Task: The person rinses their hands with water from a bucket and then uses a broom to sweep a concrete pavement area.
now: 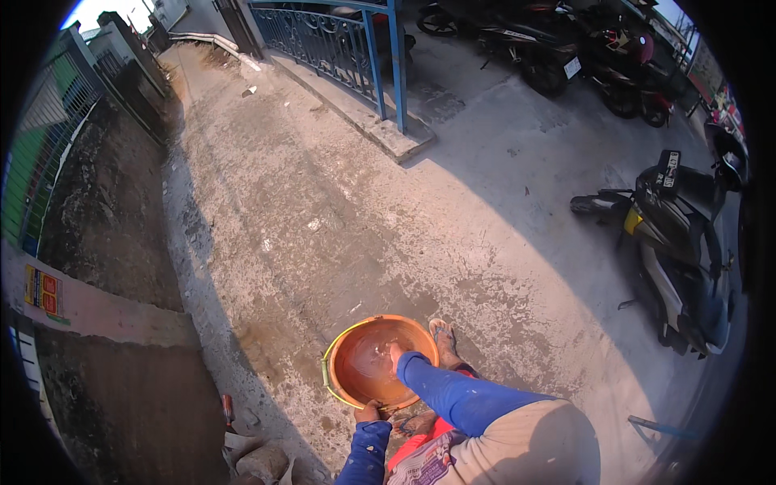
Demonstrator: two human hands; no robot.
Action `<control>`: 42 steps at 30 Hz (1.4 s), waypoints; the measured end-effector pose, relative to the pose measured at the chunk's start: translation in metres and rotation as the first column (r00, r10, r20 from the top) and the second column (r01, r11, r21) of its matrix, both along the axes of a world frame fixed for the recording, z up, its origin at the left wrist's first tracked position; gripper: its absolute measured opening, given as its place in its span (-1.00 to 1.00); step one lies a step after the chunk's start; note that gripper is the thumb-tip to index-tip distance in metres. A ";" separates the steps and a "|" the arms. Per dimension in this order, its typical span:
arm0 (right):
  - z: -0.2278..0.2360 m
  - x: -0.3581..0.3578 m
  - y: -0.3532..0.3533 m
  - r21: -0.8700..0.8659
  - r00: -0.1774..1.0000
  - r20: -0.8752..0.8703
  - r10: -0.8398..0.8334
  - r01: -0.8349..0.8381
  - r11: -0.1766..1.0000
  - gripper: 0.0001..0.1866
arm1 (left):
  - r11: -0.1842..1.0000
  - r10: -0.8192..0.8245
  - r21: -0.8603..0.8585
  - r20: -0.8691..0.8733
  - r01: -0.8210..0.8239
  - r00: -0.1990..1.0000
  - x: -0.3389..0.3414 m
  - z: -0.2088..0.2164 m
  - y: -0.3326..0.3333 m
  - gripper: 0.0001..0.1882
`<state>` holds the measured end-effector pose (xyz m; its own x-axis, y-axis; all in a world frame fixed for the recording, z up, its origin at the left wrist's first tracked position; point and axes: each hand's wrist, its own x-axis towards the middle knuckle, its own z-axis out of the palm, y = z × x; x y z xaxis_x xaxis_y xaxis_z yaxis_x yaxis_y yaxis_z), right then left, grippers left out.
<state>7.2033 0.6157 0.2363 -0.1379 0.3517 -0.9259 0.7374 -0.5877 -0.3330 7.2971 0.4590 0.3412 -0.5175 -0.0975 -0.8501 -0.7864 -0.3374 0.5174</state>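
An orange bucket (pixel 380 318) of cloudy brownish water stands on the rough concrete just in front of me. Its yellow-green handle (pixel 326 368) hangs down along the left side. My left hand (pixel 368 412) grips the near rim, fingers curled over the edge. Inside the bucket, my right hand (pixel 397 356) reaches down to the water, and ripples spread around it. The fingers of that hand are hidden by the water, so their shape does not show. Blue sleeves cover both arms.
My sandalled foot (pixel 444 339) is close by the bucket's right side. Crumpled sacks (pixel 263 462) lie at the lower left beside a low wall (pixel 113 380). A black scooter (pixel 679 242) is parked on the right; a blue railing (pixel 323 44) borders more motorbikes behind.
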 end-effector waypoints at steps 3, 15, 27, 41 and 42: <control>0.061 -0.046 0.069 -0.860 0.810 -0.347 -0.473 -0.073 0.505 -0.70 | 1.000 0.014 -0.009 0.033 -0.014 0.999 -0.034 -0.004 0.049 -0.60; 0.187 -0.235 0.415 0.804 0.729 -0.162 0.665 -0.293 0.517 -0.59 | 0.972 -0.234 0.010 0.059 0.234 0.970 -0.143 -0.005 0.242 -0.62; -0.081 -0.069 0.337 0.218 0.951 -0.236 0.198 -0.146 0.965 -0.79 | 0.914 -0.407 0.033 0.057 0.405 0.912 -0.169 -0.021 0.316 -0.67; 0.082 -0.118 0.514 0.796 0.881 -0.204 0.427 -0.105 0.596 -0.68 | 0.892 -0.447 -0.113 -0.082 0.437 0.891 -0.214 -0.047 0.334 -0.72; 0.103 -0.133 0.480 0.549 0.874 -0.361 0.325 -0.082 0.832 -0.73 | 0.870 -0.481 -0.148 -0.052 0.470 0.875 -0.219 -0.050 0.320 -0.72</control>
<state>7.0703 1.0956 0.3392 -0.5925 0.6646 -0.4552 0.5336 -0.0996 -0.8399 7.0779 0.7789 0.2909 -0.5976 0.0751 -0.7982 -0.7864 0.1390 0.6019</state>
